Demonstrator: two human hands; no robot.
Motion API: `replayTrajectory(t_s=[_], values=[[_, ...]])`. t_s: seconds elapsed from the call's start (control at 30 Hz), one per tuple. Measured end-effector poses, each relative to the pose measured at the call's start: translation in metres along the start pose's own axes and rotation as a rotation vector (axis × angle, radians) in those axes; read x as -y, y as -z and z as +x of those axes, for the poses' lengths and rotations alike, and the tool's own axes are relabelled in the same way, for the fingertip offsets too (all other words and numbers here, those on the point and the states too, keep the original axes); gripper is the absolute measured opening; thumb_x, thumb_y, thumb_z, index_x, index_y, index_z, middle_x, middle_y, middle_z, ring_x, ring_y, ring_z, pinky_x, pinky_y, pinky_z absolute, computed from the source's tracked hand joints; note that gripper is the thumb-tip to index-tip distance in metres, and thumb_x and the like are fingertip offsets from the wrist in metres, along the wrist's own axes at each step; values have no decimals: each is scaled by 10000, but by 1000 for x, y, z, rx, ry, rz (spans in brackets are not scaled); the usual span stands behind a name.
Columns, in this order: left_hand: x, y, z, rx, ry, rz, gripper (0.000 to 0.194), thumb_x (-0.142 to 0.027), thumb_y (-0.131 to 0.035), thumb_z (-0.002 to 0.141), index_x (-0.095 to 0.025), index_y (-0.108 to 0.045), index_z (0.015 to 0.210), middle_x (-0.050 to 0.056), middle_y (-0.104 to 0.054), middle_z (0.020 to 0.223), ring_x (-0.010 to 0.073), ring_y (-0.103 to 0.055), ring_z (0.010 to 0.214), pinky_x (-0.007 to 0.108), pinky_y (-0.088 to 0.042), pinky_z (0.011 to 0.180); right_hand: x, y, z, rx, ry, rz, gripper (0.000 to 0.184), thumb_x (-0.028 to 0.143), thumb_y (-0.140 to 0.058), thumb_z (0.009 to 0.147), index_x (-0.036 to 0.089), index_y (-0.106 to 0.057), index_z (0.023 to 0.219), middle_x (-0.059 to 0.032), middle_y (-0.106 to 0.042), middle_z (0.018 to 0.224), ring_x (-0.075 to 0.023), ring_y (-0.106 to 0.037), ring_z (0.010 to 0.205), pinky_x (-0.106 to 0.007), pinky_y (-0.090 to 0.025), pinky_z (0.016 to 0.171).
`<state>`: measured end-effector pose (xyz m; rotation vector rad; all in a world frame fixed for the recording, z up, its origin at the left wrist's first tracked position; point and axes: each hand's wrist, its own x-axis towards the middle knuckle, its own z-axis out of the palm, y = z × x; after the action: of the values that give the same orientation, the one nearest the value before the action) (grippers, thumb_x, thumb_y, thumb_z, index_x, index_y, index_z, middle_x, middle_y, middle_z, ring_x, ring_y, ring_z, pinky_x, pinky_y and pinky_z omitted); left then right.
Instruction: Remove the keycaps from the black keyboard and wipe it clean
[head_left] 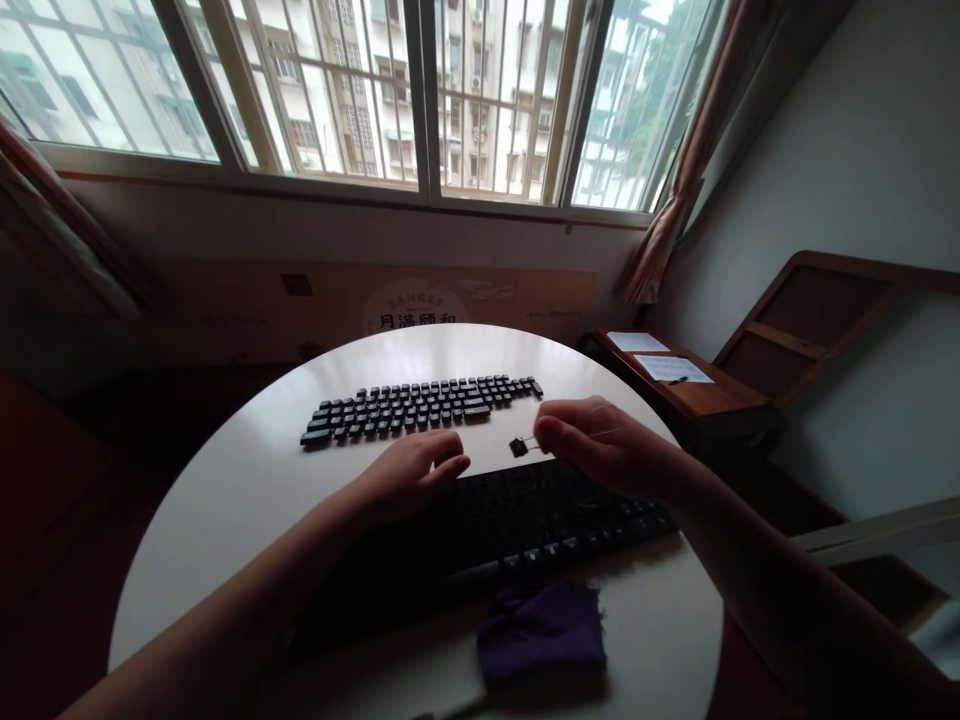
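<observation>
My right hand [589, 430] is closed around a wire keycap puller [532, 441], whose thin metal prongs stick out to the left. A black keycap [517, 447] sits at the prong ends, just above the far edge of a black keyboard [555, 500]. On the keyboard's near right part keycaps are still seated; the rest looks dark and bare. My left hand [420, 465] rests at the keyboard's far left edge, fingers loosely bent, thumb apart, holding nothing visible. Loose black keycaps [412, 408] stand in rows beyond both hands.
A purple cloth [544, 635] lies near the front of the round white table [202, 510]. To the right, papers [671, 369] and a pen [678, 380] lie on a wooden chair seat [720, 395]. A barred window [427, 100] and curtains are behind.
</observation>
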<state>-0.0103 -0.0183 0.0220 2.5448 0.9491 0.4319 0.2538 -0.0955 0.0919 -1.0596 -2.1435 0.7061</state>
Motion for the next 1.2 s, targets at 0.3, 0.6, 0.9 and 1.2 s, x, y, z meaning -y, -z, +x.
replayTrajectory(t_s=[0.3,0.6,0.9,1.2], values=[[6,-7,-5,-134,-77,-582,556,-651,-351,945,-151,-590,893,34,-589,788,152,-520,690,256,-450,606,36,-27,69,252,295,-430,196,247,-518,963,172,-645,834,-11,-679,748,-120,-530,632,-233,-326,594],[8,-10,-2,-86,137,-820,409,-565,-434,924,-177,-471,801,-24,-476,678,112,-451,563,237,-380,499,25,-8,71,-16,257,-534,400,353,-396,1044,185,-647,783,-30,-637,776,-158,-546,716,-275,-355,660],[11,-14,0,-81,140,-893,477,-625,-495,900,-151,-528,870,-38,-454,641,99,-433,530,233,-358,485,-10,-29,89,261,358,-313,114,140,-594,932,191,-668,1003,-26,-661,983,-136,-622,828,-226,-447,679],[10,-12,-1,-85,75,-838,461,-600,-465,932,-149,-556,963,-31,-459,667,110,-432,569,239,-369,517,-16,-35,93,245,409,-382,90,177,-691,878,195,-717,963,-19,-679,951,-125,-629,779,-219,-433,643]])
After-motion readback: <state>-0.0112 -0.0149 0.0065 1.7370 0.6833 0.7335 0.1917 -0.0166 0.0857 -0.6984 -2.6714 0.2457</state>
